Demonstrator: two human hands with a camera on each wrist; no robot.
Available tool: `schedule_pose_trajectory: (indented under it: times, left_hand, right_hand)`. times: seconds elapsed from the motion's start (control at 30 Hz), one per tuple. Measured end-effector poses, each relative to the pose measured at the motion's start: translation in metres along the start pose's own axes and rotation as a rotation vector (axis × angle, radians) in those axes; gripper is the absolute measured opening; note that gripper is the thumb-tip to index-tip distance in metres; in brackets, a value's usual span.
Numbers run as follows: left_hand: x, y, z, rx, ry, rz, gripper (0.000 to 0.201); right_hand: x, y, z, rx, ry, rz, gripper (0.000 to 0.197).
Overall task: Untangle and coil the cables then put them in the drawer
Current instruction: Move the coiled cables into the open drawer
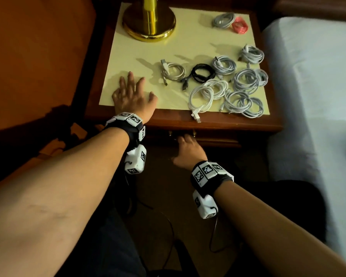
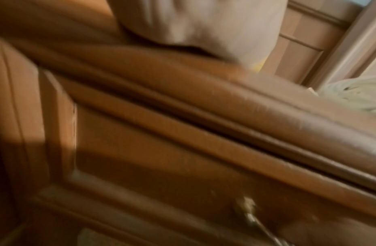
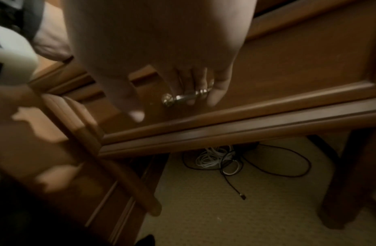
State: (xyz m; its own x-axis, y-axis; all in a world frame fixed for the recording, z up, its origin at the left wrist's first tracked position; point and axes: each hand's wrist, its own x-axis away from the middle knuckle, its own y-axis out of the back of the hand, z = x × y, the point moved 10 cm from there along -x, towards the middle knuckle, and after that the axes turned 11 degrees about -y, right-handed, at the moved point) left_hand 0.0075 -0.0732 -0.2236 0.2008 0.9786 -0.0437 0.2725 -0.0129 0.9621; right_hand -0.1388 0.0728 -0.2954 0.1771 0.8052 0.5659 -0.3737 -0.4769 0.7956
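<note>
Several coiled cables lie on the nightstand's pale yellow top (image 1: 128, 56): a beige coil (image 1: 173, 71), a black coil (image 1: 203, 72), a white coil (image 1: 201, 96), grey coils (image 1: 246, 79), and a red coil (image 1: 240, 25) at the back right. My left hand (image 1: 132, 92) lies flat on the top's front left, fingers spread, holding nothing. Below the top, my right hand (image 1: 186, 145) reaches to the drawer front (image 3: 288, 66). In the right wrist view its fingers (image 3: 216, 93) curl round the brass drawer handle (image 3: 178, 97). The left wrist view is blurred.
A brass lamp base (image 1: 149, 21) stands at the back left of the top. A bed with a white sheet (image 1: 308, 86) sits close on the right, dark wooden furniture (image 1: 38, 56) on the left. Loose black and white cables (image 3: 216, 161) lie on the carpet under the nightstand.
</note>
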Motion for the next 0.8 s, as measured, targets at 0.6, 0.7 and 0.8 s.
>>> schedule_pose_trajectory:
  times: [0.6, 0.7, 0.8]
  left_hand:
    - [0.114, 0.007, -0.008, -0.045, -0.061, 0.459, 0.066]
    - [0.115, 0.01, -0.009, -0.065, -0.068, 0.508, 0.068]
    - [0.114, 0.011, -0.007, -0.079, -0.076, 0.529, 0.069]
  right_hand:
    - [0.125, -0.051, -0.021, -0.05, -0.013, 0.088, 0.044]
    - [0.129, -0.05, -0.021, -0.062, -0.023, 0.083, 0.044]
    - [0.132, -0.054, -0.023, -0.055, -0.019, 0.083, 0.047]
